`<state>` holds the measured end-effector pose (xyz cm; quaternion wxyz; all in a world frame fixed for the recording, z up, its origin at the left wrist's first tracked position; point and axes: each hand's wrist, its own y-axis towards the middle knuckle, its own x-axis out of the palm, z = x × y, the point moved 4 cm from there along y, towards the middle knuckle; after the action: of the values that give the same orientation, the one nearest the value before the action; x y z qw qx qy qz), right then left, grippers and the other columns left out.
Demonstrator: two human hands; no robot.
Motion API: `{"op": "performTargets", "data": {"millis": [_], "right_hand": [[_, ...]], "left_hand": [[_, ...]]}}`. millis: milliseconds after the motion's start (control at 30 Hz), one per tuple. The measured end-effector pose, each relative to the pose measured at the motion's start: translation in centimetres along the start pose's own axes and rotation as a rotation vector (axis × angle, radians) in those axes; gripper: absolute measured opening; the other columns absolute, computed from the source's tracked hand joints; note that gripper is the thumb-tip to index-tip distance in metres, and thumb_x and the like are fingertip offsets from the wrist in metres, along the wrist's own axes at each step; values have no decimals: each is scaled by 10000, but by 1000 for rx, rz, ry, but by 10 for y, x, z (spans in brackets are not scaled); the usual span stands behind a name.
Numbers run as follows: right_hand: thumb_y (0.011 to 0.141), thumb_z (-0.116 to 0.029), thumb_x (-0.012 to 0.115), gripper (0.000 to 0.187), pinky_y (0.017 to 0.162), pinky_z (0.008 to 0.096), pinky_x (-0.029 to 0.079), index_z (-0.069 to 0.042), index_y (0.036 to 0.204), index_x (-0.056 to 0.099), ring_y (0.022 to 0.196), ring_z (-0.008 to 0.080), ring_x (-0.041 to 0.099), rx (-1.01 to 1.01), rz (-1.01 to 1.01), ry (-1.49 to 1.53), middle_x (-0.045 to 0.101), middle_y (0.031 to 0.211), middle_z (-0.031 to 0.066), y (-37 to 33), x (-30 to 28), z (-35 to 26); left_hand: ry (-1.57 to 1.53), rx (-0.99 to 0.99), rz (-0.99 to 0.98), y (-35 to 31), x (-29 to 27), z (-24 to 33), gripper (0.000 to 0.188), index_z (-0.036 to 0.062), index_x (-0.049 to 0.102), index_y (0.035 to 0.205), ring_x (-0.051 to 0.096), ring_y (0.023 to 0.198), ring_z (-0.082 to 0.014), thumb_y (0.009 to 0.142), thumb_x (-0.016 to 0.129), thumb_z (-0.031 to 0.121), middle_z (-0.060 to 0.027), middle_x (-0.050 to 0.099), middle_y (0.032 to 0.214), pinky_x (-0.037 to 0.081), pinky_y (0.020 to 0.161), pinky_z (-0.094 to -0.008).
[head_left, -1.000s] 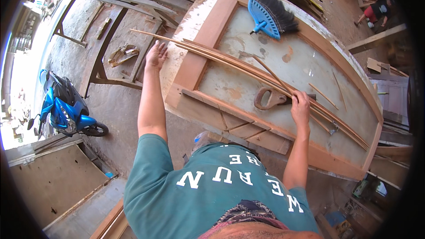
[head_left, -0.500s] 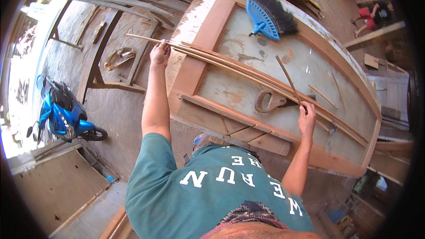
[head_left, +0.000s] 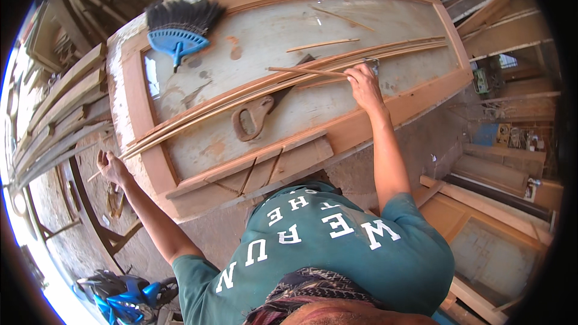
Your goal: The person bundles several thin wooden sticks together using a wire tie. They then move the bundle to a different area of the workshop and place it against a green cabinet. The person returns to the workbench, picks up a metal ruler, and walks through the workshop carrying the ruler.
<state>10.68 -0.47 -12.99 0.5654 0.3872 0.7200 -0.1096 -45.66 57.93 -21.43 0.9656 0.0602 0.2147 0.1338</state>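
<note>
My left hand (head_left: 112, 168) is at the left end of a bundle of long thin wooden strips (head_left: 211, 108) lying across a panelled door (head_left: 144, 138). Its fingers close round one strip, whose tip pokes out past the hand. My right hand (head_left: 365, 84) pinches the end of a short wooden stick (head_left: 304, 71) above the bundle's right half. Under the strips lies a handsaw (head_left: 253, 117), its wooden handle toward me and part of its blade covered. A small metal object (head_left: 373, 65), partly hidden, sits beside my right fingers.
A blue brush head with black bristles (head_left: 179, 39) rests on the door's far left. Two loose thin strips lie beyond the bundle. A grooved board (head_left: 289, 165) runs along the near edge. Stacked planks (head_left: 72, 90) stand left, a blue motorbike (head_left: 126, 298) lower left, and frames (head_left: 481, 222) right.
My view has turned, so the door now lies more level before me. The short stick in my right hand has swung from steep to nearly level. My left hand remains at the strips' left end.
</note>
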Motion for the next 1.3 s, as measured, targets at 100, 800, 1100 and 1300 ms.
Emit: {"op": "performTargets", "data": {"millis": [100,800,1100,1300], "right_hand": [[950,-70,689,138,941,466,502,-82,1073,750,1088,333,622,-81,-16,-21,655,1097,101,28,2,34],[845,-182,786,145,865,460,473,-74,874,695,1052,285,572,-401,-162,95,590,1047,91,36,39,125],[911,-186,743,128,922,477,502,-63,942,729,1060,316,634,-374,-94,141,674,1036,100,137,56,134],[953,-106,689,114,912,463,517,-58,1037,748,1047,332,641,-461,-460,222,690,1080,108,156,61,128]], "left_hand": [[-154,289,-245,-48,48,67,322,26,667,1327,677,1147,-241,1007,664,59,-141,721,1236,536,1003,-353],[582,1036,-1197,-567,340,281,844,31,350,1596,295,1555,-380,884,756,233,-168,402,1617,189,1274,-623],[538,1022,-1059,-585,350,270,761,48,380,1583,295,1542,-413,891,683,146,-210,385,1607,233,1250,-624],[457,1062,-953,-579,343,282,799,71,399,1580,261,1558,-421,856,724,172,-212,359,1622,202,1270,-620]]}}
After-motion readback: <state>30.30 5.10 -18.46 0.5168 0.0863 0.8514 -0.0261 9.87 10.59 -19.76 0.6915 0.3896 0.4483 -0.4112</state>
